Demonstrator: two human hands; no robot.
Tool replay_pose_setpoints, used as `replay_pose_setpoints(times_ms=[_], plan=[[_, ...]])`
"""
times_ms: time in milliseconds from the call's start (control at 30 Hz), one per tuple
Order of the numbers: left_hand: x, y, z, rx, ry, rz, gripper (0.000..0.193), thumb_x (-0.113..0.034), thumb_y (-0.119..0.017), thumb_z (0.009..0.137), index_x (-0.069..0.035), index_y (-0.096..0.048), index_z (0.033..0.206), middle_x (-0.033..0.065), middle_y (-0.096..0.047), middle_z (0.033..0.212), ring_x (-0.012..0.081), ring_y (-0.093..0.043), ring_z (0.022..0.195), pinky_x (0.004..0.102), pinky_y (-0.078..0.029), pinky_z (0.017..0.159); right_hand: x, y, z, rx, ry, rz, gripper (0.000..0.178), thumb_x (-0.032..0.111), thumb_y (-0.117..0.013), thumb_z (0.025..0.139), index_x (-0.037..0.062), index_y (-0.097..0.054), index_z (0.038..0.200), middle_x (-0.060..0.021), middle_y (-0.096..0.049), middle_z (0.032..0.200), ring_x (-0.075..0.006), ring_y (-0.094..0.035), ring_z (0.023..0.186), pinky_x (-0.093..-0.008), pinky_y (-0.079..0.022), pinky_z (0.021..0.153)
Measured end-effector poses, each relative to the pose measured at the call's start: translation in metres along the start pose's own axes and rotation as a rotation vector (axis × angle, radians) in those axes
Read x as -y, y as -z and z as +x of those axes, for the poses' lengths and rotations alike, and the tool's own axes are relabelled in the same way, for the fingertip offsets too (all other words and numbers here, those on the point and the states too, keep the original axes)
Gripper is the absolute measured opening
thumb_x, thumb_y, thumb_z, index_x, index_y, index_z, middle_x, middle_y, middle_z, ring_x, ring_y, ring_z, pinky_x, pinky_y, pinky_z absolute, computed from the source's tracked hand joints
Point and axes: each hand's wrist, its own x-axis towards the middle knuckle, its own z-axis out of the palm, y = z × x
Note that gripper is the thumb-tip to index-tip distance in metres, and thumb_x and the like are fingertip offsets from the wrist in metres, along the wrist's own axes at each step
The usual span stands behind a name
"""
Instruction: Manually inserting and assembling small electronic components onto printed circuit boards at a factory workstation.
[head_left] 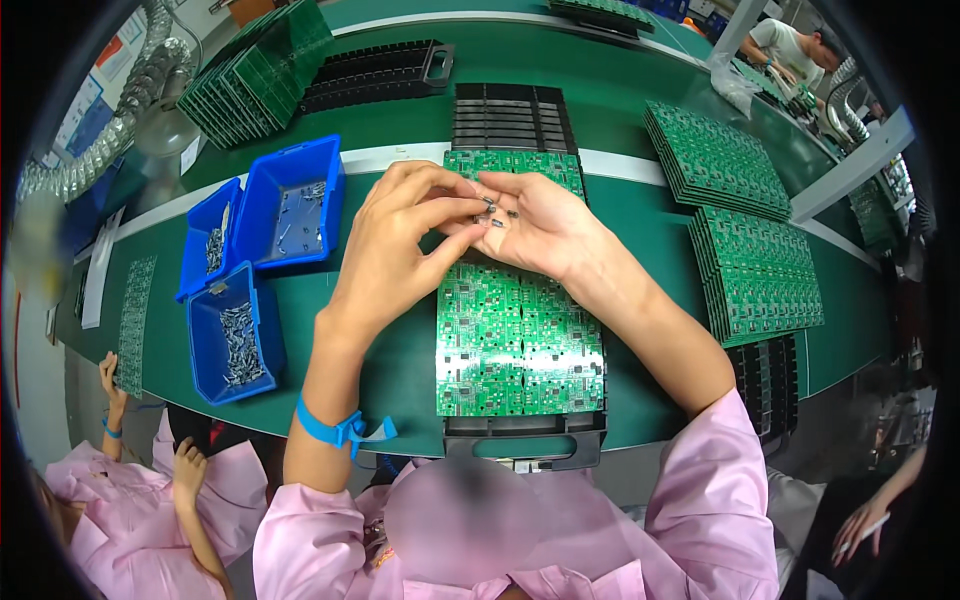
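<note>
My right hand (pixel 548 222) lies palm up above the green circuit board (pixel 520 350), with several small cylindrical electronic components (pixel 497 224) resting in its palm. My left hand (pixel 395 235) reaches across from the left. Its thumb and fingers pinch one of these components (pixel 489 207) just over the right palm. Too small to make out exactly, they look like dark and silvery capacitors. The board sits on a black slotted carrier (pixel 522 445) with a handle at its near end, and both hands hide part of the board's far half.
Left of me stand blue bins (pixel 238 330) of small leaded components. Stacked circuit boards (pixel 755 270) are at right, with more upright boards (pixel 260 75) and a black rack (pixel 375 75) at the far left. Other people sit at the left, right and far right. A blue band (pixel 340 430) circles my left wrist.
</note>
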Motion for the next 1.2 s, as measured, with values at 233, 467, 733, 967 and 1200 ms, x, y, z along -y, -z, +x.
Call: replay_pose_setpoints(times_ms=[233,467,733,967,1200], plan=[[0.005,-0.002,0.007,0.061,0.047,-0.200,0.014,-0.003,-0.061,0.065,-0.003,-0.062,0.079,0.0046,-0.057,0.088,0.0194,-0.049,0.085,0.0271,-0.041,0.071,0.006,0.005,0.004,0.090,-0.011,0.027,0.027,0.009,-0.031,0.089,-0.0127,-0.036,0.104,-0.0217,-0.049,0.097,-0.0318,-0.054,0.087,-0.0370,-0.048,0.072],[-0.009,-0.032,0.043,0.160,0.022,-0.229,0.014,-0.004,-0.062,0.061,-0.002,-0.060,0.074,0.0064,-0.057,0.083,0.0208,-0.049,0.078,0.0283,-0.039,0.069,0.029,0.028,-0.005,0.162,0.065,0.074,0.014,0.001,-0.041,0.076,-0.0083,-0.043,0.088,-0.0185,-0.050,0.086,-0.0230,-0.050,0.074,-0.0338,-0.043,0.071],[-0.051,-0.045,0.053,0.215,0.159,-0.193,0.007,0.002,-0.057,0.064,0.001,-0.055,0.070,0.0088,-0.052,0.083,0.0195,-0.047,0.078,0.0238,-0.039,0.063,0.047,0.052,0.043,0.115,0.071,0.056,0.013,0.007,-0.037,0.076,-0.0033,-0.046,0.079,-0.0129,-0.048,0.075,-0.0203,-0.046,0.061,-0.0315,-0.040,0.059],[-0.048,-0.042,0.049,0.157,0.117,-0.117,0.006,0.003,-0.055,0.067,0.001,-0.054,0.073,0.0090,-0.052,0.085,0.0175,-0.046,0.078,0.0222,-0.039,0.063,0.041,0.045,-0.001,0.065,0.164,-0.170,0.011,0.007,-0.043,0.075,-0.0027,-0.048,0.075,-0.0097,-0.044,0.067,-0.0168,-0.039,0.054,-0.0291,-0.033,0.052],[-0.007,-0.032,0.039,-0.142,0.210,-0.271,0.005,-0.001,-0.053,0.075,0.001,-0.055,0.079,0.0077,-0.053,0.085,0.0145,-0.048,0.078,0.0210,-0.040,0.067,0.026,0.031,-0.017,0.003,0.239,-0.384,0.010,0.007,-0.048,0.073,-0.0021,-0.050,0.071,-0.0066,-0.039,0.059,-0.0132,-0.032,0.048,-0.0267,-0.026,0.045]])
